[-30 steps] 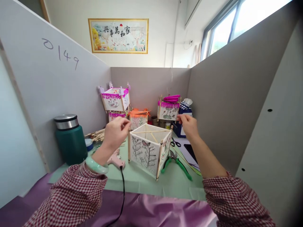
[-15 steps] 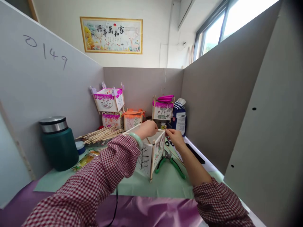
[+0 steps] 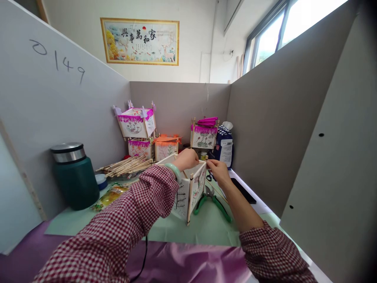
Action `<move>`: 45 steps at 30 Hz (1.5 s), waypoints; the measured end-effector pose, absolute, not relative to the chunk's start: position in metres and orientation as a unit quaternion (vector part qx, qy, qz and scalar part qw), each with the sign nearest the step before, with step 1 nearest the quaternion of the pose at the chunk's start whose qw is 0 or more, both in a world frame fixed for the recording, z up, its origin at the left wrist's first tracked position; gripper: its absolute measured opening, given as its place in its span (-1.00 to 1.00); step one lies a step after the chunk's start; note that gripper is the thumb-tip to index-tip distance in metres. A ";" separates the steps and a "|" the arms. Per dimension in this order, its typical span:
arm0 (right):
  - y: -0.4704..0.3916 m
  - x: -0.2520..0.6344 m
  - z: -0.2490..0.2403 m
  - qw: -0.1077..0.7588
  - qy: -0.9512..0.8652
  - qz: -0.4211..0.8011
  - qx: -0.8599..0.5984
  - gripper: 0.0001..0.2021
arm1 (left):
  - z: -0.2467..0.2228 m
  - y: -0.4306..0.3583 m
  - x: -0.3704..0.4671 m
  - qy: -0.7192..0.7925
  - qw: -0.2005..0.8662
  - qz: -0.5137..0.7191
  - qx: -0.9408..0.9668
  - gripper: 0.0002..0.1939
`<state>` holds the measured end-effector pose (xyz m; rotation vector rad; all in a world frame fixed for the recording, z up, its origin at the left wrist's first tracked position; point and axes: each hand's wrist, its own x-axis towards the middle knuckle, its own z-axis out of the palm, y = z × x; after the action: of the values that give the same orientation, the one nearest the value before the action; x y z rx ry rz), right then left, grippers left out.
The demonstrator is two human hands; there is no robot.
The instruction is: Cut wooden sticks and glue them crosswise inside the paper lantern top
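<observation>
A white box-shaped lantern frame (image 3: 198, 188) with drawn plants on its panels and wooden sticks at its corners stands on the green sheet (image 3: 206, 234). My left hand (image 3: 187, 158) reaches over its open top, fingers curled near the far right corner; its fingertips are hidden, so what they hold cannot be made out. My right hand (image 3: 217, 169) pinches at that same corner post from the right, thumb and finger closed on its upper end. Green-handled pliers (image 3: 212, 201) lie spread just right of the frame.
Wooden sticks (image 3: 126, 166), a teal flask (image 3: 75, 177) and a yellow packet (image 3: 111, 194) are on the left. Decorated lanterns (image 3: 137, 125) stand behind, others (image 3: 204, 137) at the back right beside a blue tissue pack (image 3: 224, 147). A black phone (image 3: 243, 190) lies right.
My left hand has shifted slightly right over the frame. My right hand stays at the corner post. The whole view has moved a little.
</observation>
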<state>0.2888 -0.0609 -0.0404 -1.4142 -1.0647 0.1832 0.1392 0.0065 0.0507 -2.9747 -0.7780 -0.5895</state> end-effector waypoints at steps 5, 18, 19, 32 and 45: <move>-0.059 0.289 -0.042 0.637 -0.467 0.067 -0.609 -0.66 | 0.049 0.006 0.140 -0.244 0.011 -0.192 -0.950 -0.76; -0.061 0.282 -0.037 0.653 -0.455 0.068 -0.602 -0.65 | 0.050 0.005 0.142 -0.246 -0.011 -0.203 -0.948 -0.82; -0.061 0.283 -0.038 0.656 -0.453 0.072 -0.600 -0.64 | 0.053 0.003 0.140 -0.248 -0.018 -0.206 -0.946 -0.83; -0.060 0.272 -0.047 0.720 -0.372 0.105 -0.576 -0.54 | 0.015 0.003 0.006 -0.330 -0.138 -0.716 -0.599 -0.71; -0.043 0.248 -0.046 0.731 -0.318 0.084 -0.598 -0.60 | -0.023 0.018 0.050 -0.490 -0.332 -0.606 -0.532 -0.83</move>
<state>0.2482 -0.0425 -0.0461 -1.3162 -0.7010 0.1844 0.0500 0.0178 -0.0233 -2.1521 -1.9827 -2.4540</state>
